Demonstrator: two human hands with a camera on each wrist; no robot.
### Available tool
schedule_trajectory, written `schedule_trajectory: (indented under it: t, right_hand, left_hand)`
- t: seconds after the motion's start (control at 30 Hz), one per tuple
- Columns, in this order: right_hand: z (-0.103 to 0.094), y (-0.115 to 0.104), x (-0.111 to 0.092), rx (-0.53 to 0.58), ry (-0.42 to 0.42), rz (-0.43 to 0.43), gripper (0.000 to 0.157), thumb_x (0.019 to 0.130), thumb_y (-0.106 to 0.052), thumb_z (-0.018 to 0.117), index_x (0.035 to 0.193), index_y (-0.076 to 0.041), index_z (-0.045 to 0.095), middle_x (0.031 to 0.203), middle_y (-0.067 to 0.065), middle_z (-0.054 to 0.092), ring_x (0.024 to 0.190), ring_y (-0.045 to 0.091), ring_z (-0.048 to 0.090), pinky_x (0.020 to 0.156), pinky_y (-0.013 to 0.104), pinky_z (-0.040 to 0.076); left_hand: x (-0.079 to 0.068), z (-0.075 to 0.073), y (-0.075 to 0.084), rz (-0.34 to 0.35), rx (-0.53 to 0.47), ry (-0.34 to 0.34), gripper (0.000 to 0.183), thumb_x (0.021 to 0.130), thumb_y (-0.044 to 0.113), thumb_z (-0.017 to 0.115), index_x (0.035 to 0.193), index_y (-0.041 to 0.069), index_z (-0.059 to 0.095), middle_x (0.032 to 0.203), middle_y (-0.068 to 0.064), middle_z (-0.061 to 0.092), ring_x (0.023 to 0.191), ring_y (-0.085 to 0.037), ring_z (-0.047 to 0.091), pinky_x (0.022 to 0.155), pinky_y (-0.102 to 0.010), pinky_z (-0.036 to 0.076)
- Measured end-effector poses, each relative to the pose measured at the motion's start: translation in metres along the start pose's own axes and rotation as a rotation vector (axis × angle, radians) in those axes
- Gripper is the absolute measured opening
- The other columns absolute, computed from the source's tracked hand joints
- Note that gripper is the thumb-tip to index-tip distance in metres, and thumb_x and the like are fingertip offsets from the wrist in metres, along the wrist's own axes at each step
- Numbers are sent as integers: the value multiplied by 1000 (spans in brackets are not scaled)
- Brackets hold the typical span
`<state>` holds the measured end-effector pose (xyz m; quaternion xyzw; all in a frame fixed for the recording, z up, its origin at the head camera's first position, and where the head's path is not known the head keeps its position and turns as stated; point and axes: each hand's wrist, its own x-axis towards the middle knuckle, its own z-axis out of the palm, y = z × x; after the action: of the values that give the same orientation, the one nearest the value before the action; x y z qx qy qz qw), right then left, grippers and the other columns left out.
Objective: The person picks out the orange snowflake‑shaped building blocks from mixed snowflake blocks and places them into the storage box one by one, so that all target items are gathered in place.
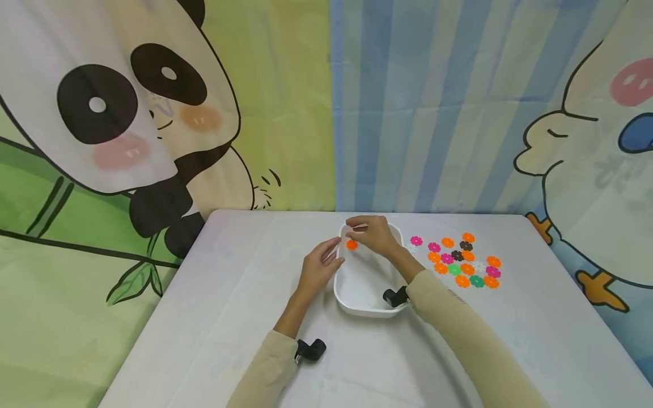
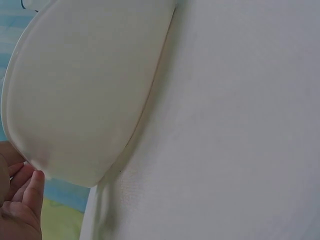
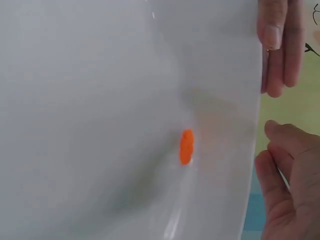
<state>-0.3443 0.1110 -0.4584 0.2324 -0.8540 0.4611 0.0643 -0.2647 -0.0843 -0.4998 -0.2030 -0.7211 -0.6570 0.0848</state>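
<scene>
A white plastic basin (image 1: 367, 311) stands on the table, an orange flower-shaped piece (image 1: 351, 245) inside it near the far left corner. In the right wrist view that orange piece (image 3: 186, 146) shows edge-on near the basin wall. My left hand (image 1: 317, 269) is at the basin's left rim, fingers extended and thumb apart from them, fingertips right at the edge. Over the far left corner hovers my right hand (image 1: 374, 233). Its thumb and index finger (image 3: 272, 180) are bent towards each other with a gap, and nothing shows between them.
To the right of the basin, several flower-shaped pieces (image 1: 461, 269) in orange, pink, green, black and white lie scattered on the white table (image 1: 245, 283). A curtain (image 1: 285, 113) with cartoon animals hangs behind the table. Each wrist wears a small black camera (image 1: 311, 349).
</scene>
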Motion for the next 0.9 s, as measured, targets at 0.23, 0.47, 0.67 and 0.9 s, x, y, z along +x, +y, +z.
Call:
schedule_trajectory:
  t: [0.23, 0.47, 0.67, 0.9]
  right_hand:
    - [-72, -14, -2, -8, 95, -33, 35, 85, -14, 77, 117, -2, 70, 115, 13, 69, 100, 30, 69, 80, 32, 60]
    - [-150, 31, -29, -170, 193, 98, 34, 87, -12, 74, 118, 0, 69, 115, 18, 68, 101, 34, 67, 82, 39, 58]
    - [-184, 85, -71, -309, 180, 300, 39, 92, -19, 69, 126, 0, 63, 121, 22, 64, 108, 39, 62, 87, 52, 55]
    - [-194, 122, -104, -375, 154, 504, 44, 93, -22, 68, 130, 1, 59, 126, 25, 59, 115, 44, 53, 93, 56, 51]
  left_hand:
    - [-5, 0, -4, -18, 49, 26, 51, 86, -1, 72, 134, 2, 56, 136, -10, 56, 128, -22, 51, 98, -24, 47]
    - [-4, -2, -1, -21, 53, 40, 49, 86, -2, 71, 133, 2, 57, 136, -8, 56, 128, -20, 51, 99, -23, 47]
    - [-5, -1, 0, -30, 47, 40, 49, 86, -2, 71, 133, 1, 56, 136, -9, 56, 128, -22, 51, 98, -23, 47]
    - [-4, 1, -2, -25, 47, 38, 49, 87, -3, 71, 133, 1, 57, 136, -7, 57, 128, -19, 52, 98, -22, 47]
